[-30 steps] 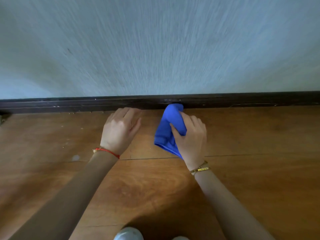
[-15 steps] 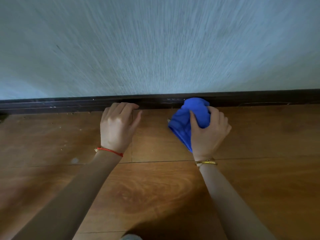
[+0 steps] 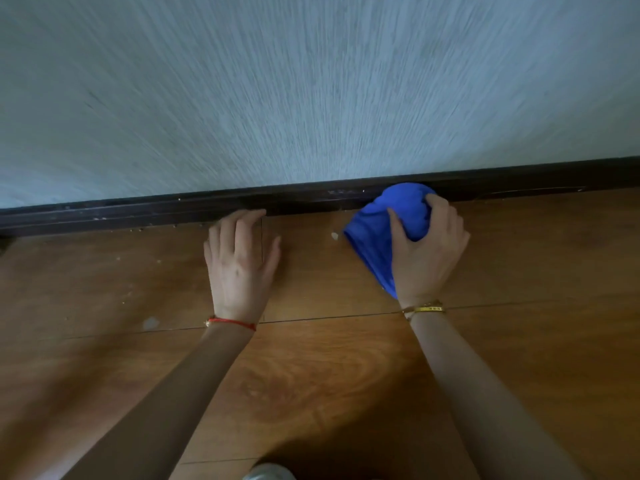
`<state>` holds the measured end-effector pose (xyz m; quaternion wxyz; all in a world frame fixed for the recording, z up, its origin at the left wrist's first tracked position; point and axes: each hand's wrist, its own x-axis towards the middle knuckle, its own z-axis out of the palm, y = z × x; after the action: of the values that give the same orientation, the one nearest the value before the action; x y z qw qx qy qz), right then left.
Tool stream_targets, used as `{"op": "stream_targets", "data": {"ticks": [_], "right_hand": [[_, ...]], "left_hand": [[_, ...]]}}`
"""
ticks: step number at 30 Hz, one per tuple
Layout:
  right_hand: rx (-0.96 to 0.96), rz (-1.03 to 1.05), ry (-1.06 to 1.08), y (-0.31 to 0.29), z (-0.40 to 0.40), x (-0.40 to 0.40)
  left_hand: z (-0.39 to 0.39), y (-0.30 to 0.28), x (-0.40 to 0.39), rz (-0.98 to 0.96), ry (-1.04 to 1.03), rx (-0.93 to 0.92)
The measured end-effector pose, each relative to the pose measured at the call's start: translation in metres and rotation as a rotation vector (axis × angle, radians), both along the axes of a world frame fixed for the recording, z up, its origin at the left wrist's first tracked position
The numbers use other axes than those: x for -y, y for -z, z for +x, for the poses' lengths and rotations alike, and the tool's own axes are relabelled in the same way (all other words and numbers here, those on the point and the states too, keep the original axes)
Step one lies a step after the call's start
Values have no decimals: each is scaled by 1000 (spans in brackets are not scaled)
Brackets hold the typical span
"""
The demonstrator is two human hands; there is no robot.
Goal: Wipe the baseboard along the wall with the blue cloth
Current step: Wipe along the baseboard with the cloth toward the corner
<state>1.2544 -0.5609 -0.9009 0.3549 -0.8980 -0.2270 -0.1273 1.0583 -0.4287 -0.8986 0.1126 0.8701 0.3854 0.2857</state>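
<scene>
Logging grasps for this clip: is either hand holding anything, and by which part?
The right hand grips the blue cloth by its bunched top, against the baseboard. The left hand holds nothing, resting flat on the floor.

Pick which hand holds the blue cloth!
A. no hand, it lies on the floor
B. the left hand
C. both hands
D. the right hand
D: the right hand grips the bunched cloth against the baseboard, while the left hand rests flat on the floor.
</scene>
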Motion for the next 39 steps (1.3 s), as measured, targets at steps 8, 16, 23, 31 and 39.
{"op": "stream_targets", "data": {"ticks": [8, 16, 23, 31, 39], "right_hand": [[125, -54, -202, -3, -23, -22], [71, -10, -43, -8, -7, -13], [11, 71, -37, -5, -2, -1], [148, 38, -153, -12, -19, -25], [-21, 137, 26, -8, 9, 6]], "left_hand": [[-25, 34, 21, -79, 16, -157], [-23, 35, 20, -101, 13, -125], [-24, 35, 19, -86, 21, -125], [-26, 36, 18, -103, 26, -142], [-26, 36, 19, -94, 27, -141]]}}
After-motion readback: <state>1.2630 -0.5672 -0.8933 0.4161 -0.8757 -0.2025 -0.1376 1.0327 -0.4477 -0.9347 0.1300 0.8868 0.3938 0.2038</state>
